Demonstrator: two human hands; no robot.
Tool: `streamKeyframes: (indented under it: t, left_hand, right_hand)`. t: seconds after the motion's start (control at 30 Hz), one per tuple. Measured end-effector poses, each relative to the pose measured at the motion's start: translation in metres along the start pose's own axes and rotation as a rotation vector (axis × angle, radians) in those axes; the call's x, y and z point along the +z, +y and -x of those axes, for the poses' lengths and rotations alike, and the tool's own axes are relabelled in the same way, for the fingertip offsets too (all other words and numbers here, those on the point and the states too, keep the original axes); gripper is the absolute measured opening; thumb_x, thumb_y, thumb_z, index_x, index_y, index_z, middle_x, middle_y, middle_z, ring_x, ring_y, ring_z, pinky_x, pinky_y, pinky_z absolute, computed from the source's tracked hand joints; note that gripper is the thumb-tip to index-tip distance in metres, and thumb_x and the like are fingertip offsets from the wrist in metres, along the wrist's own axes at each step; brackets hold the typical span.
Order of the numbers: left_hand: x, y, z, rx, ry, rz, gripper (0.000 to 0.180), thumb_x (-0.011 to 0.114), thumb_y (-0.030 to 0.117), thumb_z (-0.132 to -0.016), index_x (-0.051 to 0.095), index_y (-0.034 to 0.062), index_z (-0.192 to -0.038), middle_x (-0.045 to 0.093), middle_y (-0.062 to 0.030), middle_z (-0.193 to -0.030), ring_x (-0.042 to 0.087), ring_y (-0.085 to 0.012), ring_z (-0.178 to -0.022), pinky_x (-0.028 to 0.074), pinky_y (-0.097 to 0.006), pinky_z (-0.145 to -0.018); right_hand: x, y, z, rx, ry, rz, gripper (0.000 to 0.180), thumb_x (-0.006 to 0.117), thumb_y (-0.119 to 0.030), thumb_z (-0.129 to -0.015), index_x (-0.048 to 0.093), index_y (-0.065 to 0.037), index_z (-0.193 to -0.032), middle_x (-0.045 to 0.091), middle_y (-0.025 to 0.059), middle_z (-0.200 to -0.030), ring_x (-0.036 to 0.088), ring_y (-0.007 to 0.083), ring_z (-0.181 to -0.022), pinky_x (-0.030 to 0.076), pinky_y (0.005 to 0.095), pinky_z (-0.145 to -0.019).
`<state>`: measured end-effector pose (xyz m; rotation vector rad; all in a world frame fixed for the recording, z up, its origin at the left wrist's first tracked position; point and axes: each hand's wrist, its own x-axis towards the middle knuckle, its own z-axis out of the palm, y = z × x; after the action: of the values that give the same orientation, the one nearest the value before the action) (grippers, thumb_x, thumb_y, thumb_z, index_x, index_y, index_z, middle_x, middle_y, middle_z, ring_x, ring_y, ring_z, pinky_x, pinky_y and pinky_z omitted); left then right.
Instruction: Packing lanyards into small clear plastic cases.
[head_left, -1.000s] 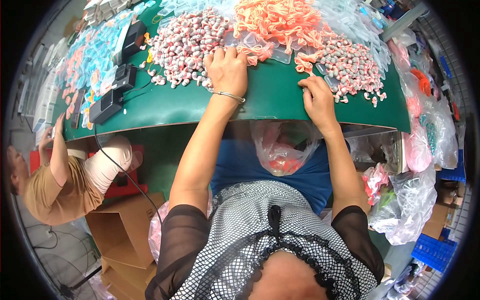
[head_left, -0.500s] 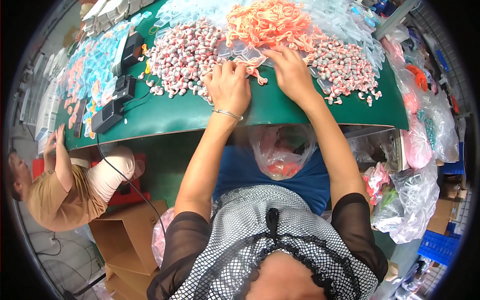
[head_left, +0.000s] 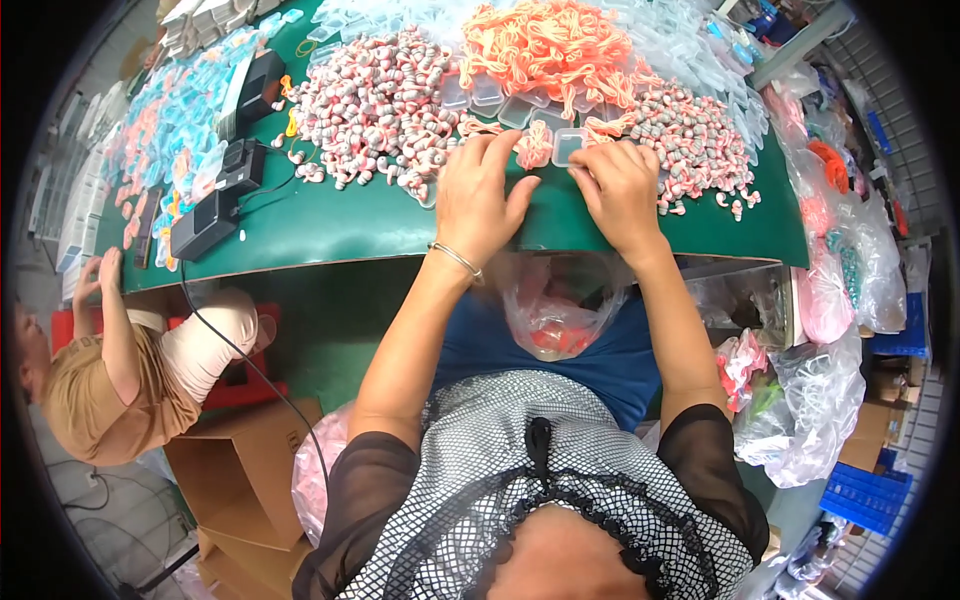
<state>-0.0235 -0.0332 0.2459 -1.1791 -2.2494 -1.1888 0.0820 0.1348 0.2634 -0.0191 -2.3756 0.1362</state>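
Observation:
My left hand (head_left: 478,205), with a bangle at the wrist, has its thumb spread apart from the fingers, just left of a small bundle of orange cord (head_left: 535,146). Beside that bundle is a small clear plastic box (head_left: 568,147). The curled fingers of my right hand (head_left: 622,190) are closed at the box's lower right edge. Behind them lie more clear boxes (head_left: 515,112) and a heap of orange cords (head_left: 545,50). Piles of grey-and-pink striped earplugs (head_left: 375,110) flank both hands, with the smaller pile (head_left: 690,140) on the right.
The green table (head_left: 330,220) carries black devices (head_left: 203,225) with a cable, and blue and orange pieces (head_left: 180,120) at the left. A clear bag (head_left: 560,310) hangs below the front edge. A co-worker (head_left: 120,370) sits left, near a cardboard box (head_left: 245,470). Plastic bags hang at right.
My hands have drawn apart and back from the cords. My left thumb has spread. The orange cord bundle and clear box now show between the hands.

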Motion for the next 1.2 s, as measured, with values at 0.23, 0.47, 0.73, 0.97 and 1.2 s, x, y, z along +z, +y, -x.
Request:
streamKeyframes:
  t: [0.23, 0.47, 0.73, 0.97, 1.2]
  left_hand:
    - [0.019, -0.004, -0.004, -0.054, -0.084, 0.358, 0.02, 0.072, 0.008, -0.084, 0.07, 0.0055, -0.103, 0.064, -0.0152, -0.1, 0.067, -0.0336, -0.085, 0.054, -0.04, -0.073]
    - [0.009, -0.01, 0.006, -0.211, 0.067, 0.347, 0.008, 0.067, 0.001, -0.084, 0.069, 0.0024, -0.092, 0.063, -0.0134, -0.083, 0.063, -0.0294, -0.071, 0.051, -0.039, -0.067]
    - [0.009, -0.001, 0.024, -0.142, -0.039, 0.054, 0.007, 0.069, 0.006, -0.084, 0.067, 0.0045, -0.091, 0.064, -0.0137, -0.089, 0.065, -0.0355, -0.082, 0.052, -0.044, -0.071]
    - [-0.01, -0.005, 0.039, -0.157, -0.116, 0.065, 0.011, 0.071, 0.005, -0.08, 0.067, 0.0043, -0.09, 0.064, -0.0126, -0.089, 0.065, -0.0337, -0.084, 0.053, -0.043, -0.071]
    - [-0.029, -0.006, 0.049, -0.078, -0.133, -0.015, 0.01, 0.07, 0.0, -0.08, 0.067, 0.0038, -0.089, 0.065, -0.0105, -0.087, 0.064, -0.0304, -0.08, 0.051, -0.04, -0.071]
  right_hand:
    - [-0.013, -0.012, 0.008, -0.023, 0.024, 0.017, 0.013, 0.077, -0.012, -0.076, 0.069, -0.014, -0.086, 0.062, -0.0014, -0.083, 0.06, 0.0182, -0.084, 0.037, 0.0389, -0.086]
    - [-0.033, -0.027, 0.025, 0.052, -0.028, 0.072, 0.015, 0.077, -0.011, -0.074, 0.068, -0.014, -0.086, 0.062, -0.0013, -0.087, 0.059, 0.0194, -0.089, 0.036, 0.0429, -0.09]
    - [-0.034, -0.045, 0.048, 0.042, -0.083, 0.076, 0.014, 0.075, -0.015, -0.077, 0.068, -0.013, -0.089, 0.061, -0.0004, -0.091, 0.059, 0.0194, -0.094, 0.034, 0.0489, -0.097]
    - [-0.02, -0.055, 0.048, 0.038, -0.163, -0.022, 0.023, 0.078, -0.021, -0.077, 0.066, -0.011, -0.094, 0.061, 0.0016, -0.087, 0.059, 0.0222, -0.087, 0.035, 0.0474, -0.096]
    - [-0.002, -0.063, 0.038, 0.071, -0.234, -0.03, 0.026, 0.078, -0.026, -0.078, 0.067, -0.011, -0.096, 0.061, 0.0031, -0.087, 0.059, 0.023, -0.086, 0.037, 0.0458, -0.092]
